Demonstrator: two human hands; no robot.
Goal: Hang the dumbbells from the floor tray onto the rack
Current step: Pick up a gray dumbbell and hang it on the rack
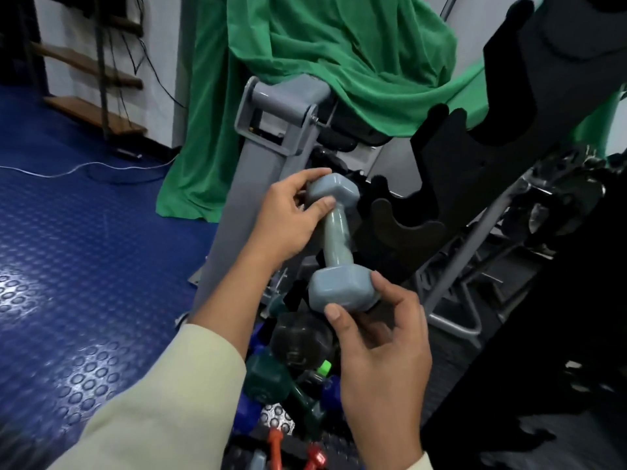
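I hold a grey dumbbell in the air, its bar nearly upright. My left hand grips its upper head and my right hand grips its lower head from below. Just to the right stands the black rack with curved cradles; the nearest cradle is a short way from the dumbbell's bar. Below my hands, on the floor, lies a pile of other dumbbells: a black one, dark green ones and orange ones. The tray under them is mostly hidden.
A grey metal machine frame rises behind the dumbbell, draped with green cloth. Blue studded floor spreads to the left, with a white cable across it. Chrome machine parts sit at the right.
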